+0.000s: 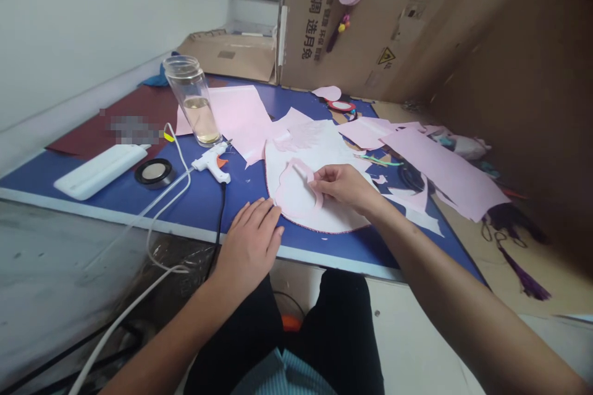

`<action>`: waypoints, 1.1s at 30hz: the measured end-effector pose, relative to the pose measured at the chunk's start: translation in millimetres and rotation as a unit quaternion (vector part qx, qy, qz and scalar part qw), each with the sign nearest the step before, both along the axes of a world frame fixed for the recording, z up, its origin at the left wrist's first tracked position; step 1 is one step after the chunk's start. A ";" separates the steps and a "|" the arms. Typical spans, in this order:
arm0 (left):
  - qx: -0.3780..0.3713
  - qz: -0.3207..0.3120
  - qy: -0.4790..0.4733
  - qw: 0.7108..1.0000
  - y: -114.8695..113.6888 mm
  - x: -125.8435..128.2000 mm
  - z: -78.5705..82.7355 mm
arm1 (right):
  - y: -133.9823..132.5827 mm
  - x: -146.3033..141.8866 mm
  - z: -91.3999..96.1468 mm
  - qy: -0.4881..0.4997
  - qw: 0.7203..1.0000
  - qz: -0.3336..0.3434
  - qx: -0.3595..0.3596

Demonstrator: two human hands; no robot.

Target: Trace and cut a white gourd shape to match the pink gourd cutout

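the right hand [345, 188] pinched a curved pink paper strip [303, 171] on the white paper panel [324, 157] — the left hand [250, 247] lay open at its edge, hot glue gun [210, 162] just ahead — a slackened pinch could let the strip slip crooked.

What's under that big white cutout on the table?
The white cutout lies on a blue board, visible around its edge; what's directly beneath is hidden.

Panel [338, 213]: white, dark-red beaded edge
Ring [293, 168] on panel: pink
Sheets [445, 173] around panel: pale pink
Table [185, 213] under panel: blue
Glue gun [210, 160] left of panel: white, orange trigger
Tassel [523, 278] right of panel: purple
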State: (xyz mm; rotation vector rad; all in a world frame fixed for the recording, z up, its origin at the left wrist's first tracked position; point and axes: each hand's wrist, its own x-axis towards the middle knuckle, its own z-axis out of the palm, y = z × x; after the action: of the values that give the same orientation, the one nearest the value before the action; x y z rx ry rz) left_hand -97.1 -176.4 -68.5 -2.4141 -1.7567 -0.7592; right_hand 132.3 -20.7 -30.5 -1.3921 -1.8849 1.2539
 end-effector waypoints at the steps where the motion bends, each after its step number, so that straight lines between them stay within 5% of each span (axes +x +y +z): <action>1: -0.002 0.000 0.005 1.000 0.1 0.1 0.9 | -0.3 -0.3 -0.3 0.000 1.000 -0.001 0.004; 33: -0.002 -0.006 0.068 0.998 0.9 5.6 11.8 | 0.8 -0.9 4.5 -0.088 0.992 -0.003 0.095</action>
State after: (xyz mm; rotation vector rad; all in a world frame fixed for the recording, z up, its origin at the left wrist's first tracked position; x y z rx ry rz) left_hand -91.5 -175.4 -56.7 -2.4173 -1.6968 -0.5766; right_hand 131.4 -19.9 -26.0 -1.4432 -2.0552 0.9462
